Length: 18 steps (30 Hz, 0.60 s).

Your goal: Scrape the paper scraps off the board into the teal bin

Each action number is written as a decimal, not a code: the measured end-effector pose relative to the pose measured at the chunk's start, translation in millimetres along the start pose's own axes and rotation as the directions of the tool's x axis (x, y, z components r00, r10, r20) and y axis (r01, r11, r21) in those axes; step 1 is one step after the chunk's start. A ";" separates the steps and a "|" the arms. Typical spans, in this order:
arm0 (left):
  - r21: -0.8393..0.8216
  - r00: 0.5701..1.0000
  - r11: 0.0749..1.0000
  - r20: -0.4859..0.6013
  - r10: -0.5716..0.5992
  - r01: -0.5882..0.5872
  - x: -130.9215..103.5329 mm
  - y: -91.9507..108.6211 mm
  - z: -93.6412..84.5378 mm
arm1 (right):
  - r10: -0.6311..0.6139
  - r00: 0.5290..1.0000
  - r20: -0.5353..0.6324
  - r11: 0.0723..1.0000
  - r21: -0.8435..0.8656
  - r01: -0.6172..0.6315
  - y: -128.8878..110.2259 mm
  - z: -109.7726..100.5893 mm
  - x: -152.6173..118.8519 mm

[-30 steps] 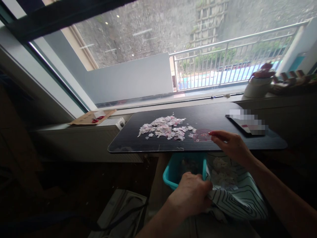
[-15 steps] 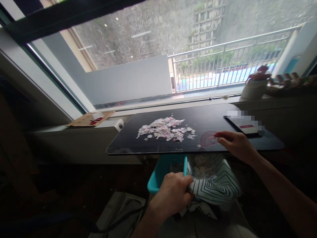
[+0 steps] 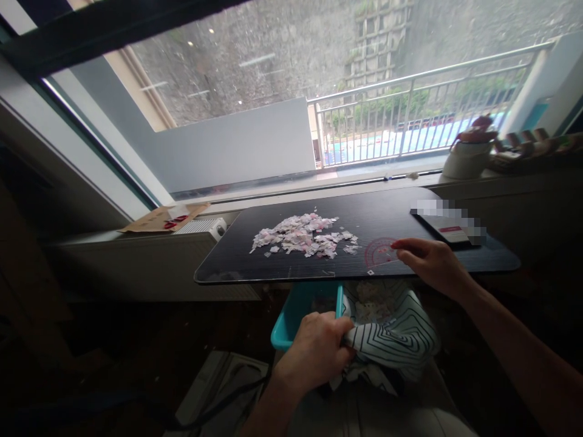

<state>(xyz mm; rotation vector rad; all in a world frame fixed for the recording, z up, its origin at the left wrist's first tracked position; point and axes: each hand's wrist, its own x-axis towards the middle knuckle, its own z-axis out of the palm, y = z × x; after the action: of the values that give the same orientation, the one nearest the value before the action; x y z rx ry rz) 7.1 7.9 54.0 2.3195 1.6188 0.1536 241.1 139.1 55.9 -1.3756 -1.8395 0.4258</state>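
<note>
My right hand (image 3: pixel 426 258) pinches a clear protractor (image 3: pixel 380 252) with red markings, which lies on or just over the dark tabletop (image 3: pixel 241 258). One small paper scrap (image 3: pixel 370 272) sits by the table's front edge, below the protractor. To the left is a loose pile of torn paper pieces (image 3: pixel 300 233). Below the edge, my left hand (image 3: pixel 319 343) is closed on the gathered rim of a white cloth bag (image 3: pixel 401 346) with dark stripes. Paper pieces (image 3: pixel 373 300) lie inside the bag. Next to that hand stands a turquoise bin (image 3: pixel 285 328), partly under the table.
A flat device (image 3: pixel 449 230), partly blurred out, rests at the tabletop's right. On the left ledge, red-handled scissors (image 3: pixel 175 222) lie on brown paper (image 3: pixel 146 221) near a radiator (image 3: pixel 204 227). A white container (image 3: pixel 469 155) stands on the windowsill at right.
The protractor has turned slightly and shifted a little left. The small scrap has moved slightly right and closer to the front edge. My left hand still grips the bag.
</note>
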 end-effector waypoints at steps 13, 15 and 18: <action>0.088 0.997 0.993 0.022 0.072 -0.074 6.4 9.1 3.5 | 0.028 0.998 -0.052 1.000 -0.002 -0.028 1.4 -0.2 6.5; 0.130 0.990 0.982 0.043 0.133 -0.138 11.6 16.2 7.8 | -0.013 0.997 -0.077 1.000 0.018 0.014 3.8 11.4 16.1; 0.144 0.971 0.961 0.069 0.228 -0.236 18.7 25.0 14.9 | -0.054 0.997 -0.051 0.997 0.045 0.056 6.5 27.9 27.9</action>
<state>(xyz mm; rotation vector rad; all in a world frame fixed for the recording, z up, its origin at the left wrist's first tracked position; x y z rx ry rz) 40.0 14.7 45.9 2.6031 1.3723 0.0213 221.5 172.0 44.5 -1.2903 -1.8120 0.3996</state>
